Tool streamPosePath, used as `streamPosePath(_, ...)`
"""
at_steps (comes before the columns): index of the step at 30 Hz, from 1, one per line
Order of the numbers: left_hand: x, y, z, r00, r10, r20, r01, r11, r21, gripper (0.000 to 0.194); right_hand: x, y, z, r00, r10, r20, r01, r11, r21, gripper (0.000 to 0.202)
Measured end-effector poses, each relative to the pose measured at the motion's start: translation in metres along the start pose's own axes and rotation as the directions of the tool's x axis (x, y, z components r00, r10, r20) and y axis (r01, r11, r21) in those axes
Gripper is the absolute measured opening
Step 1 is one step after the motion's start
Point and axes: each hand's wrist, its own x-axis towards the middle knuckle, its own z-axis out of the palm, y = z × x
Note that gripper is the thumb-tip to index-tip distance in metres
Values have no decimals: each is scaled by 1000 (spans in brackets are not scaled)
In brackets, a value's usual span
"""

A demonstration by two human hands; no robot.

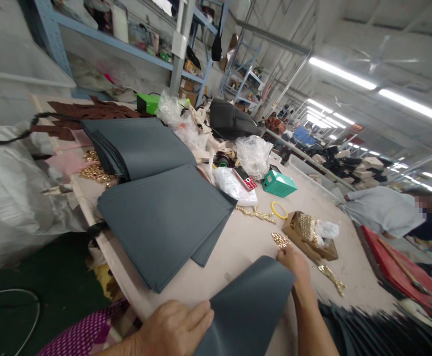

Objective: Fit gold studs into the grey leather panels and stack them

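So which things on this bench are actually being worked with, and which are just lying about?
In hand:
- grey sheet, under the left hand and touched by the right hand
- gold metal fittings by the right fingers
- stacks of grey sheets

Lying about:
- green box
- yellow ring
- phone
- plastic bags
- brown pieces

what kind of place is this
Most likely a bag or leather-goods workshop: stacks of cut grey sheets on a long worktable, a box of gold metal fittings, and storage shelving behind.
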Motion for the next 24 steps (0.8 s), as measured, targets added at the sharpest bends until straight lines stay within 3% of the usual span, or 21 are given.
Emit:
streamPosePath(3, 1, 4, -14, 994, -17, 104, 20, 999, -29, 55, -17, 19, 3, 1000, 21, 4, -21, 996, 92, 33)
streamPosePath(7, 1, 5, -13, 974, -66, 215, 81, 995, -64, 75, -36, 34, 6, 999, 47, -18, -42, 974, 222, 31)
streamPosePath(9, 1, 5, -13, 968, -81, 238, 101, 992, -74, 83, -42, 38, 1, 995, 81, -55, -62, 956, 287, 31)
streamPosePath(12, 4, 6, -20, 954, -85, 288, 109, 992, -70, 81, -57, 41, -21, 985, 133, -106, -80, 913, 399, 40)
streamPosePath(14, 6, 8, -26, 949, -81, 306, 105, 993, -62, 73, -75, 34, -40, 977, 154, -149, -42, 821, 570, 48)
streamPosePath(16, 8, 9, -30, 954, -63, 293, 85, 994, -63, 65, -98, 18, -55, 974, 136, -182, 50, 654, 755, 51)
streamPosePath(18, 10, 9, -31, 963, -44, 267, 60, 997, -50, 58, -125, -9, -61, 990, -17, -137, 125, 532, 837, 48)
streamPosePath(19, 10, 8, -30, 966, -37, 255, 48, 998, -35, 56, -138, -25, -59, 987, -139, -79, 141, 515, 845, 44)
streamPosePath(21, 9, 7, -28, 973, -20, 231, 21, 1000, -2, 50, -161, -57, -51, 933, -356, 54, 157, 538, 828, 39)
streamPosePath(24, 7, 5, -23, 983, 14, 185, -22, 999, 40, 44, -180, -92, -34, 828, -533, 174, 231, 607, 760, 32)
